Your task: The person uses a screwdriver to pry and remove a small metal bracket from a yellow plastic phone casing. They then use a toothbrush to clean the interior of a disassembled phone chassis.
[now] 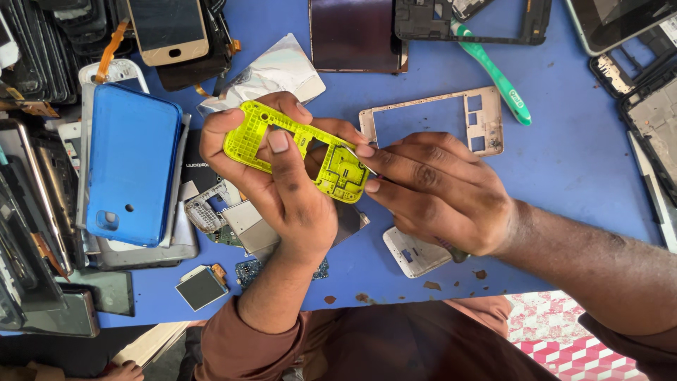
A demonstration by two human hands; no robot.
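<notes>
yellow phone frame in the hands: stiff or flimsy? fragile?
The yellow frame is probably light and a bit bendy: it is thin plastic full of cutouts and small holes. Its narrow bars around the openings look apt to snap if twisted. The left hand pinches it between thumb and fingers while the right hand works at its end, which suggests it needs steadying.

A blue desk carries phone parts: a blue back cover on stacked panels at left, a pale frame, a green toothbrush, a dark screen, a small display module, and circuit boards.
</notes>
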